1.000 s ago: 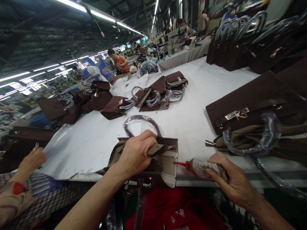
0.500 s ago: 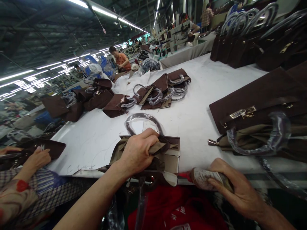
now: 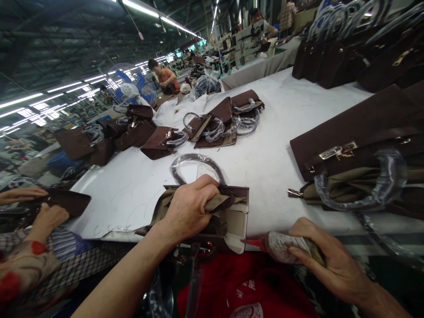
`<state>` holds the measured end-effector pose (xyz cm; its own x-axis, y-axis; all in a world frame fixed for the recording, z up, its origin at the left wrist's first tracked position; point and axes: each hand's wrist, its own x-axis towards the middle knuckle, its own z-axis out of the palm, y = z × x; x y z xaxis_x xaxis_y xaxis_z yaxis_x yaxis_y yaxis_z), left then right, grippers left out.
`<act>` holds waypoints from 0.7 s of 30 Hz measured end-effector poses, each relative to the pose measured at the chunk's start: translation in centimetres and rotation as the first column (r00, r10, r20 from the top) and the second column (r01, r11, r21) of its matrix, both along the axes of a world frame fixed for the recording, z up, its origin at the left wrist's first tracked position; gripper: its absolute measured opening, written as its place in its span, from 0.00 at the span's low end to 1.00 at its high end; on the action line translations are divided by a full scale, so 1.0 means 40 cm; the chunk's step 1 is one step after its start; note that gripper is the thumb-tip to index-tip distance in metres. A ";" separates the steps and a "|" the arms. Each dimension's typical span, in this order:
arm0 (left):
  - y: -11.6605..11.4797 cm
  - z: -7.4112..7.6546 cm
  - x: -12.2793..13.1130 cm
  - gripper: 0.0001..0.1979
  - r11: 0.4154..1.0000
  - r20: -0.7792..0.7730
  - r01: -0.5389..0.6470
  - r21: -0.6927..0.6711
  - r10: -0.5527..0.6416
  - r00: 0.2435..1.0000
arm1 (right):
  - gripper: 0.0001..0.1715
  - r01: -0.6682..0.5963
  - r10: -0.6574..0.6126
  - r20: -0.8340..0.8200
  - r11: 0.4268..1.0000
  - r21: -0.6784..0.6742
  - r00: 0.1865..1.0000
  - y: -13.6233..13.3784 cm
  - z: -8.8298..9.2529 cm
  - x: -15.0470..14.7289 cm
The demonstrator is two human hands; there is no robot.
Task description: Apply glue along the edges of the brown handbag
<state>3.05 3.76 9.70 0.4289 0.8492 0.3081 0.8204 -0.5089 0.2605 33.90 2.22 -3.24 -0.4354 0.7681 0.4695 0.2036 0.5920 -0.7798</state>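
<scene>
1. Your L hand is clenched on the lining, forearm angled in from lower left; your R hand grips the bottle sideways — red nozzle at the brown bag.
2. Bag's open at worktop's near edge, lining bunched inside.
3. Nearby — lg. bag to your R; more bags w/ wrapped handles beyond.

A hand could pass over the white cloth-like table cover between the small open dark brown bag and the big dark brown bag with a gold clasp. At the front, the right hand and its red-tipped whitish bottle block that gap. A round plastic-wrapped handle pokes out behind the small bag. Farther back, a heap of brown bags is in the way.
</scene>
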 end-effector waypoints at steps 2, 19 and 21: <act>-0.001 -0.001 0.000 0.09 1.000 0.001 -0.003 0.001 0.003 1.000 | 0.04 0.026 -0.026 0.002 0.999 0.045 1.000 -0.001 0.008 0.001; -0.016 0.003 0.004 0.09 1.000 0.010 0.000 0.003 0.000 1.000 | 0.08 0.023 -0.026 0.038 0.997 0.067 0.999 -0.031 0.016 -0.003; -0.027 0.003 0.004 0.09 1.000 0.015 0.006 0.012 -0.007 1.000 | 0.09 0.083 -0.086 0.032 0.993 0.078 0.996 -0.031 0.012 -0.004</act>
